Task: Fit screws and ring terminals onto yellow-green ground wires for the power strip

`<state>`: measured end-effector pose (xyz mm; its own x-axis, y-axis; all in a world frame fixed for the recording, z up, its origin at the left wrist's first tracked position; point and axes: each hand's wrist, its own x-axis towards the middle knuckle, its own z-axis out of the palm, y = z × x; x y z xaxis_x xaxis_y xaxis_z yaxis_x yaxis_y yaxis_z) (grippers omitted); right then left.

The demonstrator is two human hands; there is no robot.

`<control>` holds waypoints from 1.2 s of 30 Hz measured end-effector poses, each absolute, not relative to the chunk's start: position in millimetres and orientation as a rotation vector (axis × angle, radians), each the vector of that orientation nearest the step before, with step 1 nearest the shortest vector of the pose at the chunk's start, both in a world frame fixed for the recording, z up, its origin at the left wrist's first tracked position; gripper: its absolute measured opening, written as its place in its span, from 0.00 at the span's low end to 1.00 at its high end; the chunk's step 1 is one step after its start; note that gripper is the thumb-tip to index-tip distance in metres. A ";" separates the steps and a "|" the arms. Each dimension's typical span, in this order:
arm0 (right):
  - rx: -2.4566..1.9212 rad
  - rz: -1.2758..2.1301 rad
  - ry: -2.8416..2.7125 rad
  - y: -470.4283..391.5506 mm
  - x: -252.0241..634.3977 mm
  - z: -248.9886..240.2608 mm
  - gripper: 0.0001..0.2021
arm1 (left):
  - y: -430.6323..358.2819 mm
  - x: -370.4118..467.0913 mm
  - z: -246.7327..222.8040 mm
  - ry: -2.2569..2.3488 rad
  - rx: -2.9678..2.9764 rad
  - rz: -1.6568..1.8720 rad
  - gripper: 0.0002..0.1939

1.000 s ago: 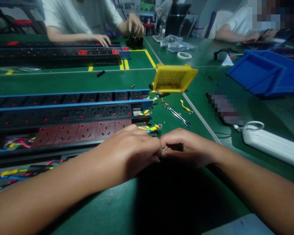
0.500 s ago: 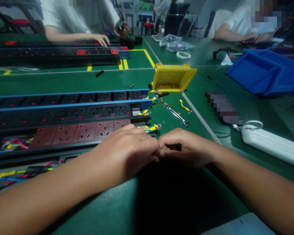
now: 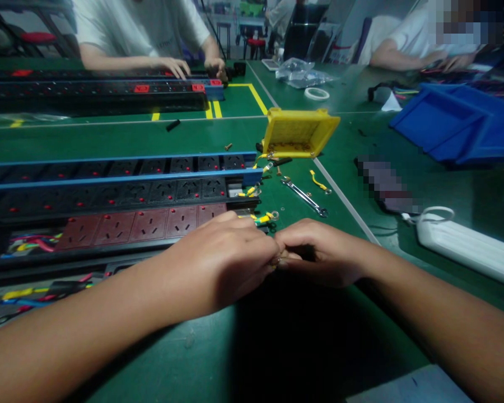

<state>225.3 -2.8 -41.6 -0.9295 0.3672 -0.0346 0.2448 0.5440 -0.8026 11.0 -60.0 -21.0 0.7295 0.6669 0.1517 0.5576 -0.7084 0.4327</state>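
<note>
My left hand point(image 3: 239, 257) and my right hand point(image 3: 319, 252) meet fingertip to fingertip over the table, beside the ends of the socket strips. Both are closed, pinching a small brass-coloured piece point(image 3: 276, 261) that the fingers mostly cover. Behind my left hand lies a strip with maroon sockets point(image 3: 151, 228). A yellow-green wire with a ring terminal point(image 3: 269, 217) sticks out past it, just above the fingers. Farther back are a strip of black sockets point(image 3: 163, 193) and a blue-edged strip point(image 3: 151, 180). A combination spanner point(image 3: 304, 197) rests beyond my right hand.
A yellow bin point(image 3: 302, 131) with small brass parts stands past the spanner, near a loose screw point(image 3: 228, 146) and a short yellow wire point(image 3: 319, 182). At right are a phone point(image 3: 384, 184), a white power strip point(image 3: 466, 240) and blue bins point(image 3: 457, 123). Two people sit opposite.
My fingers have shifted slightly around the brass-coloured piece, which now shows less. The person opposite has lowered a hand with a dark object to the table. The view has moved a little.
</note>
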 end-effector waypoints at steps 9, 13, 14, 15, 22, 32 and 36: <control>-0.536 1.427 -2.576 -1.4 226.0 -44.8 0.10 | -59.7 10.0 -16.7 0.932 2.528 0.487 0.10; -0.512 1.394 -2.597 -3.0 222.8 -42.2 0.12 | -60.5 11.1 -18.6 0.961 2.532 0.493 0.09; -0.504 1.396 -2.605 -3.0 222.2 -41.6 0.12 | -60.7 11.4 -19.8 0.965 2.536 0.502 0.09; -0.495 1.396 -2.615 -2.9 221.7 -41.2 0.12 | -60.9 11.6 -21.2 0.964 2.539 0.517 0.08; -0.441 1.358 -2.629 -1.2 222.4 -43.5 0.13 | -60.9 11.7 -23.4 0.977 2.478 0.541 0.07; -0.502 1.491 -2.576 -2.0 222.5 -44.1 0.16 | -62.9 9.9 -20.8 0.974 2.519 0.581 0.06; -0.564 1.638 -2.525 -2.0 221.0 -43.8 0.20 | -63.0 7.8 -19.0 0.981 2.522 0.534 0.06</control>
<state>221.0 -2.0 -43.8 -0.9290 0.3458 -0.1315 0.2611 0.3610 -0.8953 7.8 -63.0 -19.0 0.6839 0.6993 0.2080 0.5544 -0.6835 0.4749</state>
